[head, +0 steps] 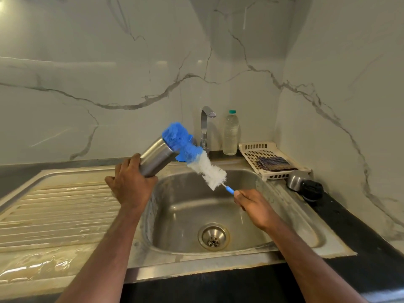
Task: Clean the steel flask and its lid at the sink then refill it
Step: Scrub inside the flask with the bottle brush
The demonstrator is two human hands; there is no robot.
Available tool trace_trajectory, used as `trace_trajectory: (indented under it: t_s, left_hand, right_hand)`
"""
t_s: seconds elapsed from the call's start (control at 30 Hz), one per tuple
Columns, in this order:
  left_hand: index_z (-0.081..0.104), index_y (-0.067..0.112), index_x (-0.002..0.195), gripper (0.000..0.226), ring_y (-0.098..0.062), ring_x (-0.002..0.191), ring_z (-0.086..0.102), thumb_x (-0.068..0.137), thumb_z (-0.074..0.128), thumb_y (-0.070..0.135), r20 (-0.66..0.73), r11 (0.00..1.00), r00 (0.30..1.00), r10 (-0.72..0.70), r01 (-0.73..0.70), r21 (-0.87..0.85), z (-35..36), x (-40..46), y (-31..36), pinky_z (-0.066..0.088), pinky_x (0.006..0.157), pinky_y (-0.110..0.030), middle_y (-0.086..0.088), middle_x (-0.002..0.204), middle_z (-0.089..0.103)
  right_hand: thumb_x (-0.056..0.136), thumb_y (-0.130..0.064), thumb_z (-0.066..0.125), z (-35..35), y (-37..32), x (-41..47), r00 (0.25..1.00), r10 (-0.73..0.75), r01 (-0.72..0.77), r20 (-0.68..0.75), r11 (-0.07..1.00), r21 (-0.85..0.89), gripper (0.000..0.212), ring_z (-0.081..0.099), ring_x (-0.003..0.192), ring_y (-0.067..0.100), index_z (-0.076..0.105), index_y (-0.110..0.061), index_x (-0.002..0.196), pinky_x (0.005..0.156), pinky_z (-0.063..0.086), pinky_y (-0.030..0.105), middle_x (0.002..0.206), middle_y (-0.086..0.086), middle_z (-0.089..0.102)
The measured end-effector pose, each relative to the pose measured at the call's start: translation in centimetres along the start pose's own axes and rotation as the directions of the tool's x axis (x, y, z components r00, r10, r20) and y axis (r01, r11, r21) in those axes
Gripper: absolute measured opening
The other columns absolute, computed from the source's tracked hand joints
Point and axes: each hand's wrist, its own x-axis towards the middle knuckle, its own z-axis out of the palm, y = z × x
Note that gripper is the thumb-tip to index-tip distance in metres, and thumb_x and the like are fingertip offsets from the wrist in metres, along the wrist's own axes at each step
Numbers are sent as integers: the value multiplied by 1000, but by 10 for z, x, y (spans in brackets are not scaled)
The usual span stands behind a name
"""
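My left hand [129, 182] grips the base end of the steel flask [156, 157], which is tilted with its mouth up and to the right, above the sink's left rim. My right hand [253, 204] holds the blue handle of a bottle brush [196, 158]. The brush's blue bristle end sits at the flask's mouth and its white bristles are outside, over the steel sink [251, 215]. The flask's lid [306, 185], steel cap with a black part, lies on the dark counter right of the sink.
A steel tap [205, 127] stands behind the basin, with a plastic water bottle [230, 133] beside it. A white plastic tray [251, 153] holding a checked cloth [274, 164] sits at the back right. The wet drainboard [54, 211] lies left; marble walls close in behind and right.
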Motion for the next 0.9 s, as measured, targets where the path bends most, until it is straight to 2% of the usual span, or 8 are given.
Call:
trace_trajectory:
  t_s: [0.07,0.17,0.33,0.43,0.5,0.6,0.77,0.9]
  left_hand:
    - [61,17,127,74,-35,106,59,59,89,25,-21,999,999,-27,26,-32,-2,2,-3,36,88,-51,-9,113,68]
    - [63,18,123,71,-34,103,60,58,88,25,-12,1000,1000,24,-24,-4,-2,-1,1,34,84,-48,-6,110,69]
    - [63,17,125,73,-34,105,61,57,89,24,-21,999,1000,10,-11,-42,0,0,5,37,86,-50,-7,111,69]
    - [63,17,122,71,-33,102,62,57,88,24,-24,999,999,48,-48,-14,0,-1,3,35,82,-47,-6,108,70]
    - [63,18,122,71,-33,102,62,57,88,25,-9,997,997,70,-71,-26,2,-3,8,36,81,-46,-5,109,69]
    - [61,18,126,74,-32,103,63,57,89,26,-25,997,999,44,-45,-59,2,0,8,37,83,-47,-5,112,70]
    - [62,17,124,74,-34,99,62,55,88,24,-22,999,999,23,-24,-27,2,3,-3,38,81,-47,-6,107,69]
    - [62,19,120,71,-32,97,62,55,88,26,-15,997,997,79,-79,-2,4,1,1,38,80,-45,-3,106,69]
  right_hand:
    - [106,-32,46,-11,11,-2,1000,26,-26,-5,999,43,45,39,54,8,50,-23,62,62,32,35,56,-10,45]
    - [106,-32,47,-11,7,0,998,32,-30,-49,999,37,45,40,54,10,51,-21,63,61,32,34,56,-8,46]
    - [106,-32,47,-10,8,-2,999,18,-15,-31,996,86,44,39,53,7,52,-23,63,62,33,36,56,-11,45]
    - [106,-34,45,-13,7,0,995,42,-42,-85,999,11,43,46,59,12,54,-23,66,62,35,34,62,-6,50]
    - [107,-34,45,-7,-2,0,999,26,-27,-44,999,-38,42,45,59,14,54,-22,67,61,34,34,62,-5,49]
    - [105,-33,48,-12,6,-2,999,23,-22,-46,1000,22,41,44,59,14,58,-16,69,63,35,37,62,-3,49]
    - [105,-35,49,-20,19,-5,995,6,2,-103,997,73,42,46,60,12,62,-36,65,62,37,33,64,-7,50]
    - [106,-35,45,-4,4,1,995,-11,10,-100,1000,-13,44,42,56,11,53,-22,65,58,32,32,59,-8,46]
